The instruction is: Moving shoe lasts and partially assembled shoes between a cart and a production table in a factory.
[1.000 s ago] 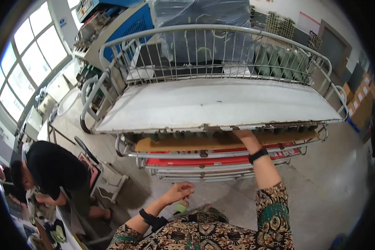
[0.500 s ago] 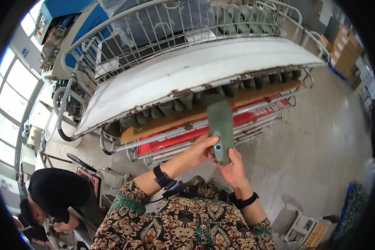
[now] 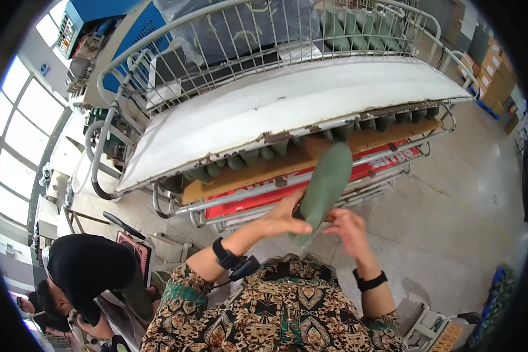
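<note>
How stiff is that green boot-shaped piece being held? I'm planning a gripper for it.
The green boot piece probably holds its shape: it stands out past the left hand without drooping. It seems light, since the fingers of the right hand barely steady it. Its smooth matte surface may be slightly slippery.

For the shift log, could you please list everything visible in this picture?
Green boot-shaped piece: one, dull green, held up in front of the cart.
Wire cart: one, white metal, straight ahead, with a white top board.
Row of green pieces: several, green, under the top board.
Brown board: one, brown, below that row.
Red panel: one, red, on a lower shelf.
Cardboard boxes: several, brown, far right.
Co-worker: one, black top, lower left.
Left hand: one, grips the piece's lower end.
Right hand: one, fingers at its lower edge.
</note>
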The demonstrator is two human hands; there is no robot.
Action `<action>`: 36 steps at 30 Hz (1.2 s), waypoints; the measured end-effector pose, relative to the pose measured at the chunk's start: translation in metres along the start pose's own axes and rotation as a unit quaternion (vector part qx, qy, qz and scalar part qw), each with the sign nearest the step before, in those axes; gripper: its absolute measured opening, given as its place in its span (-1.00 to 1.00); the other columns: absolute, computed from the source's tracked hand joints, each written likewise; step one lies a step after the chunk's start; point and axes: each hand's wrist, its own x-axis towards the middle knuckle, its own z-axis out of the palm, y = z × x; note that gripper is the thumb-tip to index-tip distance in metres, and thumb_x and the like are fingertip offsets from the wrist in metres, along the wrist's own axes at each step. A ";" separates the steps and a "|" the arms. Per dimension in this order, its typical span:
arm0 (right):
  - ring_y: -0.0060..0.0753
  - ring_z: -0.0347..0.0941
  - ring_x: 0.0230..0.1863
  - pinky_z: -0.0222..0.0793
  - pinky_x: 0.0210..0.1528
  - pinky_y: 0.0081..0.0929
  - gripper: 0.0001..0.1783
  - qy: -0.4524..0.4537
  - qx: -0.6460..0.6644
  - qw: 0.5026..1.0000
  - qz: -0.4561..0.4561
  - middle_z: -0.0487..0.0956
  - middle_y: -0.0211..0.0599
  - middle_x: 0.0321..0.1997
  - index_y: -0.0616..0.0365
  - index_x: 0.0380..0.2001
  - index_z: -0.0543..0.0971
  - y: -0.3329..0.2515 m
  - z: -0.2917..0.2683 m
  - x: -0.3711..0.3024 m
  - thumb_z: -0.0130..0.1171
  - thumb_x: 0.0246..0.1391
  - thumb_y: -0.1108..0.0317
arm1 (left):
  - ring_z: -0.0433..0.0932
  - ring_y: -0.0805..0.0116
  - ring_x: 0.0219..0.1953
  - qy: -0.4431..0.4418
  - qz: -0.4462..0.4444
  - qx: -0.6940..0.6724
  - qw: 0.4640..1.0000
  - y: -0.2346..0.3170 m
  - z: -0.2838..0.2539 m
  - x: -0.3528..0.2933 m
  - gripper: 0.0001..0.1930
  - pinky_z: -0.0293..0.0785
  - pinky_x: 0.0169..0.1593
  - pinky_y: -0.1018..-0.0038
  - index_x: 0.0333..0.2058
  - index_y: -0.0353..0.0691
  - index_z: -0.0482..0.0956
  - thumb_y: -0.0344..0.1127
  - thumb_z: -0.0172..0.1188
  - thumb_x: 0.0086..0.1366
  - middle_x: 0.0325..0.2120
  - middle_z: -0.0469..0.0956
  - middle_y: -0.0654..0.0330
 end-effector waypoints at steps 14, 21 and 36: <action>-0.33 0.46 -0.59 0.34 -0.75 -0.51 -0.39 0.285 0.138 0.932 0.177 0.48 -0.12 -0.47 0.49 -0.25 0.33 0.025 -0.051 -0.059 0.26 -0.23 0.17 | 0.37 0.16 -0.04 0.062 -0.108 0.433 0.893 0.061 -0.025 0.019 -0.30 0.30 -0.01 0.26 0.04 -0.32 0.25 0.12 0.05 0.09 -0.01 0.32 -0.04; -0.56 0.39 -0.57 0.30 -0.61 -0.64 -0.61 0.196 0.118 0.953 0.201 0.50 -0.34 -0.52 0.28 -0.34 0.50 0.026 -0.082 -0.085 0.26 -0.18 0.20 | 0.26 0.07 0.08 0.192 -0.136 0.684 0.691 0.061 -0.062 0.089 -0.31 0.06 0.18 0.32 0.10 -0.24 0.18 0.20 -0.18 0.17 -0.04 0.35 -0.08; -0.62 0.31 -0.68 0.17 -0.70 -0.66 -0.59 0.248 0.087 0.958 0.112 0.48 -0.39 -0.55 0.17 -0.30 0.52 0.060 -0.048 -0.143 0.19 -0.13 0.08 | 0.44 0.27 -0.60 0.308 -0.151 0.089 0.935 0.032 -0.133 0.053 -0.60 0.39 -0.67 0.46 -0.08 -0.21 0.38 -0.14 0.03 0.13 -0.26 0.46 0.16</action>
